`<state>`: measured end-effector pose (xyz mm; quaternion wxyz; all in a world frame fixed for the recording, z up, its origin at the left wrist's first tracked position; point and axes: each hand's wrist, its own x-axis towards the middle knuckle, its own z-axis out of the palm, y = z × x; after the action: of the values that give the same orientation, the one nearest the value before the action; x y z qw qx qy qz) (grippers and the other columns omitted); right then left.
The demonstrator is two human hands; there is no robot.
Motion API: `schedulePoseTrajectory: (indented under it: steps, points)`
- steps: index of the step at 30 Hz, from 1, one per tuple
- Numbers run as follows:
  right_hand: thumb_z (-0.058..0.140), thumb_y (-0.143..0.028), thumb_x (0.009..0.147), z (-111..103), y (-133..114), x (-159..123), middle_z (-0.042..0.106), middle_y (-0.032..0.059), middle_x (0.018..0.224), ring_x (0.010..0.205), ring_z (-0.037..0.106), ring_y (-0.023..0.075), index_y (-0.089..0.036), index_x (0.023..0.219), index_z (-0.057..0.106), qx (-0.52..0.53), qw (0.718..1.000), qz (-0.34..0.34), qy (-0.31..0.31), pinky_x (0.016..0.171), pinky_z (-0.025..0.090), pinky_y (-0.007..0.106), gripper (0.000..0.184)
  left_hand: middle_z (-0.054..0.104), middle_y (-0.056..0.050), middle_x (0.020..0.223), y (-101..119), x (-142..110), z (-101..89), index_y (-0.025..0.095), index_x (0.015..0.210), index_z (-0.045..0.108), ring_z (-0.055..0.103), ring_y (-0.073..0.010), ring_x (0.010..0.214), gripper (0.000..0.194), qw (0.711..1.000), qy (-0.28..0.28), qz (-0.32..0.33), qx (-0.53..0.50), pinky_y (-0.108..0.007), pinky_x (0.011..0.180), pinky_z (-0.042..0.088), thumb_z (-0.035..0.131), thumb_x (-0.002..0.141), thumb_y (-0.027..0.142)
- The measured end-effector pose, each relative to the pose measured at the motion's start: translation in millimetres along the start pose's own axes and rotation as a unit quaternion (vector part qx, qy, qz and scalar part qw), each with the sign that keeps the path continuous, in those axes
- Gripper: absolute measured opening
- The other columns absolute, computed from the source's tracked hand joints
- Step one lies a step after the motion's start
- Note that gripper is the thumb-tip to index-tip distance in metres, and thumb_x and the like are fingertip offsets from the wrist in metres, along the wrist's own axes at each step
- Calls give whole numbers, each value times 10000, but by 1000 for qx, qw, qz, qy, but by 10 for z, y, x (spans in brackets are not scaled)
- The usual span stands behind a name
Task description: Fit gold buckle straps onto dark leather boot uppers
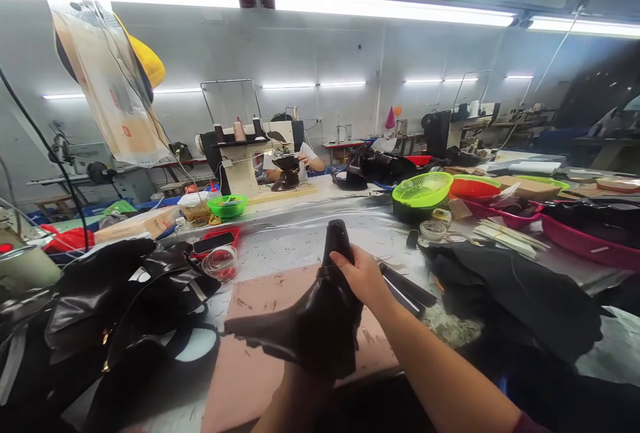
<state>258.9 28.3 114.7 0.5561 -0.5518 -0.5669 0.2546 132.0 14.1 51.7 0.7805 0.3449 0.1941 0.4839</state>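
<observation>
My right hand (363, 276) closed round the dark leather piece (307, 320) at its one o'clock | left hand hidden by it, grip: can't tell | piece at six o'clock, over pink board (265, 285) | seemingly positioning it; next probably needs steady support

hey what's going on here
A person is holding a dark leather-like piece above a pink board on the worktable. The right hand grips its narrow upper end; the left forearm reaches up underneath, but the left hand is hidden by the piece. Glossy black pieces are heaped to the left, and black sheets lie to the right. Beyond, another person's hand is at a sewing machine.
</observation>
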Motion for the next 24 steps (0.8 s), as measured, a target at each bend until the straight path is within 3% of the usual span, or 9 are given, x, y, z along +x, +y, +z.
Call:
schedulePoseTrajectory:
  steps: [2,4,6,8,12,16,20,24]
  points:
    - [571,-449,705,-21,44,9,654,40,721,730,614,210,-157,794,587,110,987,57,-103,659,471,303,305,613,-88,1073,55,-85,-2,194,1110,567,586,-244,955,409,1000,4,22,-19,-410,848,462,401,860,471]
    - [630,-387,641,-33,106,-2,660,35,721,732,621,215,-151,785,601,149,972,98,-155,665,487,316,278,618,-121,1094,101,-159,-18,172,1127,576,575,-292,1000,585,999,4,32,-35,-437,884,439,318,826,602]
    - [633,-338,616,-24,177,-32,658,40,730,727,616,219,-153,764,594,133,978,112,-118,669,490,335,241,618,-170,1092,115,-205,-50,118,1129,581,551,-342,1041,825,999,10,33,-12,-480,909,414,232,732,751]
    - [614,-333,623,9,241,-80,655,55,768,751,611,225,-154,787,574,117,985,115,-47,696,488,355,246,617,-187,1093,92,-225,-96,98,1136,576,528,-358,1073,916,996,44,53,60,-482,932,401,276,648,813]
    - [637,-220,566,128,317,-181,651,59,854,828,605,227,-158,903,543,142,985,93,-17,784,476,365,356,603,-131,1144,6,-223,-205,150,1203,511,510,-323,1111,694,968,138,77,193,-457,971,384,656,634,519]
    - [601,-134,547,191,329,-146,658,47,863,843,608,221,-161,897,550,180,980,82,15,805,472,363,355,666,-97,1025,-7,-155,-267,149,1053,608,559,-310,1053,455,902,253,71,341,-461,945,415,632,679,406]
    - [649,-163,543,106,264,-27,672,42,804,792,625,229,-152,805,582,202,975,87,33,752,492,350,271,672,-82,1016,41,-55,-320,148,967,638,520,-319,1102,417,884,248,87,386,-460,995,362,630,646,413]
    - [710,-208,541,19,207,0,687,35,795,777,636,236,-161,771,623,141,986,73,55,694,502,326,250,622,-95,1125,69,86,-626,156,929,636,461,-324,1163,445,861,252,84,433,-440,1046,292,642,596,453]
